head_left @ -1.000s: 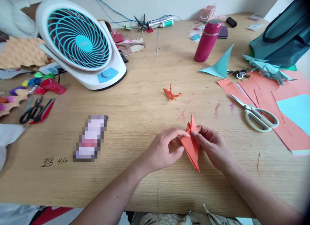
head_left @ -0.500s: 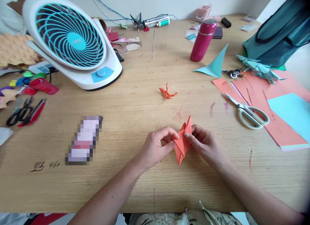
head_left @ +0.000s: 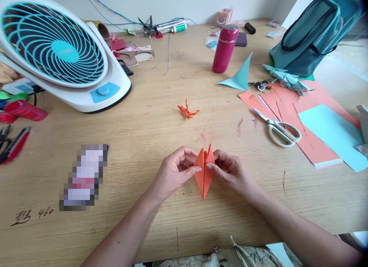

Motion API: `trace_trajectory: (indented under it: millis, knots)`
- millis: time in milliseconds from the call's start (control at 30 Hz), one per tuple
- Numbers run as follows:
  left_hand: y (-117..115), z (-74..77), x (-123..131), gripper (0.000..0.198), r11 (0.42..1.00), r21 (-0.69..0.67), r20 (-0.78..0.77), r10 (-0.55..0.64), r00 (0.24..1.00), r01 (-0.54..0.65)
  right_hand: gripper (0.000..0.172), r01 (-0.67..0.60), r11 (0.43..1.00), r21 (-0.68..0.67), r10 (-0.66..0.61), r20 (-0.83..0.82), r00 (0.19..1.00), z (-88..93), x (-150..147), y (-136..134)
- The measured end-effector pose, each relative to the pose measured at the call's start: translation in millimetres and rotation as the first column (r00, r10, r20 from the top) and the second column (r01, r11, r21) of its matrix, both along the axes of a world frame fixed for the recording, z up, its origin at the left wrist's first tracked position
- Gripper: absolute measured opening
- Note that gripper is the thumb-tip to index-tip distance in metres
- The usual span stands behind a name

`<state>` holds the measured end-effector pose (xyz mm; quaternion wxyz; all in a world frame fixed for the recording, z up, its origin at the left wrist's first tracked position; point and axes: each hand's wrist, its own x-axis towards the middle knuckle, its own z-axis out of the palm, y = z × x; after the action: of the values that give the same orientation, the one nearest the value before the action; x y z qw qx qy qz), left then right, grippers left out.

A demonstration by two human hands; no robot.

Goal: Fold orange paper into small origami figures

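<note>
A folded orange origami paper (head_left: 204, 179) is held upright over the wooden table, its lower end a sharp point and its top split into two tips. My left hand (head_left: 175, 171) pinches its left edge, thumb in front and fingers behind. On the opposite edge, my right hand (head_left: 230, 169) grips the paper the same way. A crease or slit runs down the middle between both thumbs. Beyond the hands lies a small orange-red paper figure (head_left: 188, 110) with thin, spiky limbs.
White-handled scissors (head_left: 280, 131) lie on orange and blue paper sheets (head_left: 330, 131) at the right. A fan (head_left: 112, 89) stands at the left, with a blurred phone (head_left: 83, 177) nearer. A magenta bottle (head_left: 225, 48), a teal folded paper (head_left: 240, 75) and a teal bag (head_left: 304, 48) are farther back.
The orange paper has been turned from a slanted position to face me, showing its centre line. My left thumb now lies on its front. The whole view has shifted slightly to the right.
</note>
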<state>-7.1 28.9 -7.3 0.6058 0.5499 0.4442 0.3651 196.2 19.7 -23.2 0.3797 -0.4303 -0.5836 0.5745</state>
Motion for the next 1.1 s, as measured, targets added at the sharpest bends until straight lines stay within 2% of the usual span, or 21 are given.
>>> trace_trajectory:
  millis: [167,267,500,667,733,833,900,1000,1100]
  knots:
    - [1.5,1.6,-2.1,0.019,0.994,-0.056,0.014,-0.097,0.995,0.098,0.024,-0.035,0.999,-0.021,0.035,-0.004,0.999,2.3,-0.4,-0.6]
    - [2.1,2.1,-3.0,0.017,0.992,-0.051,-0.014,-0.113,0.993,0.112,0.025,-0.047,0.998,-0.037,0.046,-0.014,0.999,3.4,-0.4,-0.5]
    - [-5.0,10.0,1.2,0.007,0.988,0.125,-0.231,-0.061,0.971,0.092,0.027,-0.075,0.995,-0.067,0.072,-0.04,0.997,2.5,-2.7,-0.2]
    - [-7.1,9.0,4.4,0.007,0.983,0.161,-0.256,-0.046,0.966,0.09,0.031,0.001,0.999,-0.044,-0.005,-0.089,0.996,-1.5,-5.3,-1.7]
    - [-5.5,6.0,3.6,0.005,0.983,0.152,-0.221,-0.064,0.973,0.099,0.032,0.042,0.997,-0.071,-0.051,-0.136,0.989,0.5,-5.9,-1.1]
    - [-3.6,2.8,2.1,0.015,0.981,0.174,-0.204,-0.054,0.977,0.09,0.034,0.062,0.988,-0.144,-0.087,-0.174,0.981,7.1,-5.9,0.9]
    - [-3.6,1.9,1.6,0.019,0.99,0.119,-0.177,-0.053,0.983,0.075,0.035,0.045,0.982,-0.185,-0.08,-0.183,0.98,11.5,-5.5,2.3]
    - [-3.9,1.1,1.7,0.023,0.996,-0.037,-0.096,-0.079,0.992,0.076,0.033,0.038,0.974,-0.225,-0.084,-0.199,0.976,15.3,-4.8,4.0]
    - [-3.4,1.0,2.1,0.025,0.994,-0.092,-0.057,-0.068,0.996,0.062,0.032,0.046,0.969,-0.244,-0.099,-0.209,0.973,15.9,-4.5,4.7]
